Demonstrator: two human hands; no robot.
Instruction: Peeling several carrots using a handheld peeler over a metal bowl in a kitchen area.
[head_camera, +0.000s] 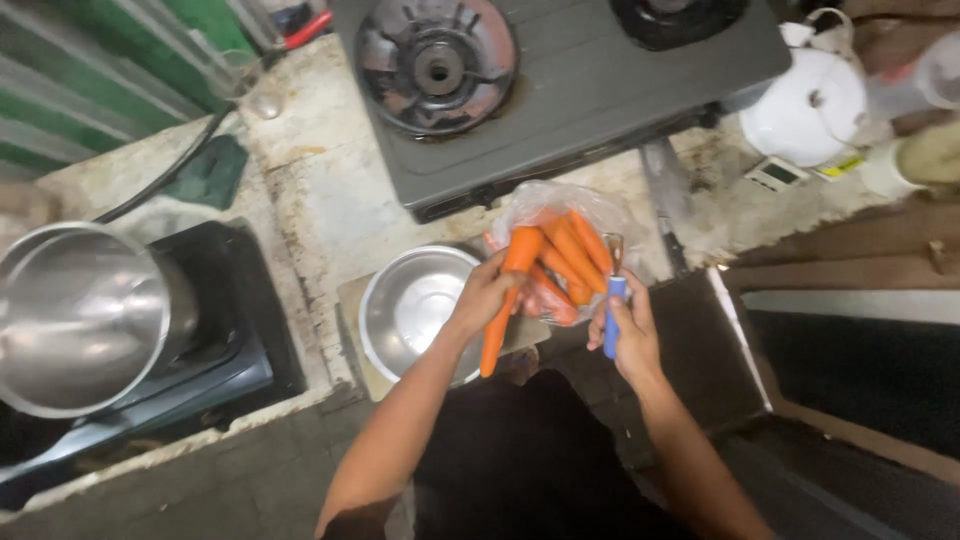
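Orange carrot (505, 300), long and tapered, held in left hand (483, 298) above the near rim of a stainless steel bowl (415, 305); thick end up against the bag, thin tip pointing down toward the body. Left fingers wrapped round the upper third, thumb side facing the camera, grip closed. Right hand (628, 335) closed round the blue handle of a peeler (612, 312), fingers curled tight; metal head just above the fist, partly blurred. Peeler and held carrot apart, not touching.

Judged handling: carrot stiff, solid, moderately light for one hand; skin probably smooth and possibly damp, so slip along the taper likely if gripped near the thin end. Best hold at the thick end, as now, leaving the lower length free. Snap under sideways load possible at the narrow tip only.

Remaining carrots (572, 262) in a clear plastic bag (548, 205), resting on the worn stone counter (330, 200) just in front of the grey gas stove (560, 90). Bag thin and limp; no support from it.

Bowl seated on a pale board, empty inside as far as visible. Large steel pot (75, 315) at far left on a dark single burner (235, 330). White kettle (805, 105) at upper right, well apart from both hands.
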